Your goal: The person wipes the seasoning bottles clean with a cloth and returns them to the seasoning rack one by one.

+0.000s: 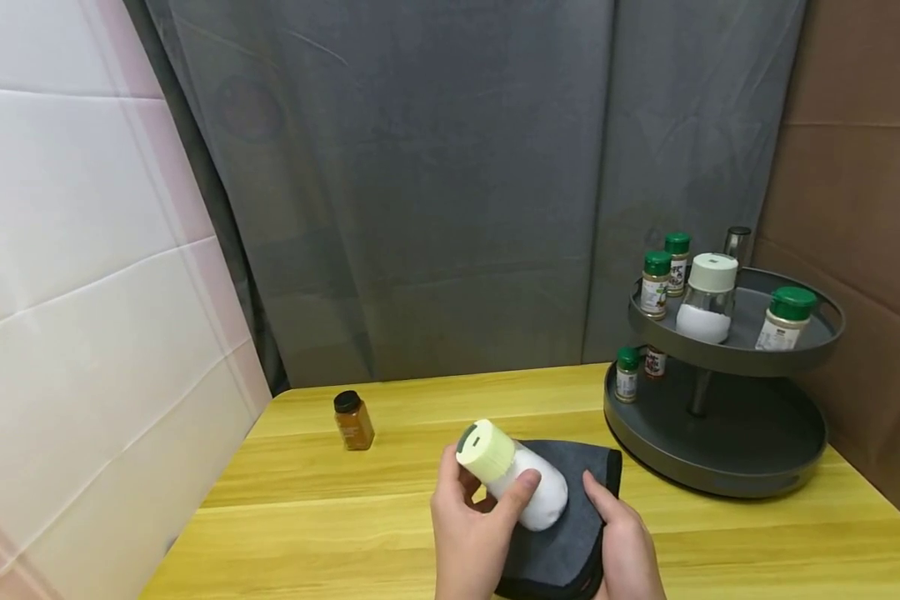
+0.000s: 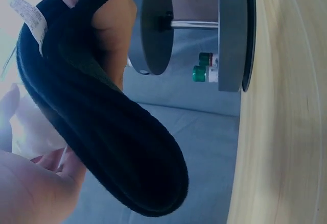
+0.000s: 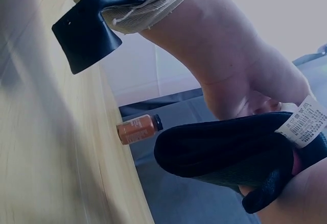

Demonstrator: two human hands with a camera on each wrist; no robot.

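Note:
A clear seasoning jar [image 1: 537,493] with white contents and a pale green cap is gripped by my left hand [image 1: 467,533], thumb along its side. It leans, cap toward the upper left, over a folded dark grey cloth [image 1: 551,554] with black edging. My right hand [image 1: 630,546] holds this cloth at its right side, thumb on top and the other fingers hidden beneath. In the left wrist view, the rounded fold of the cloth [image 2: 122,137] hangs above the tabletop, and a white label [image 2: 31,19] sticks out of it. The right wrist view shows the cloth [image 3: 225,145] between both hands.
A brown spice jar [image 1: 355,427] with a black lid stands at the back left of the wooden table [image 1: 292,533]. At the right is a dark two-tier turntable [image 1: 720,483] with several green-capped jars and another pale-capped jar [image 1: 708,300]. Grey curtain [image 1: 435,208] hangs behind.

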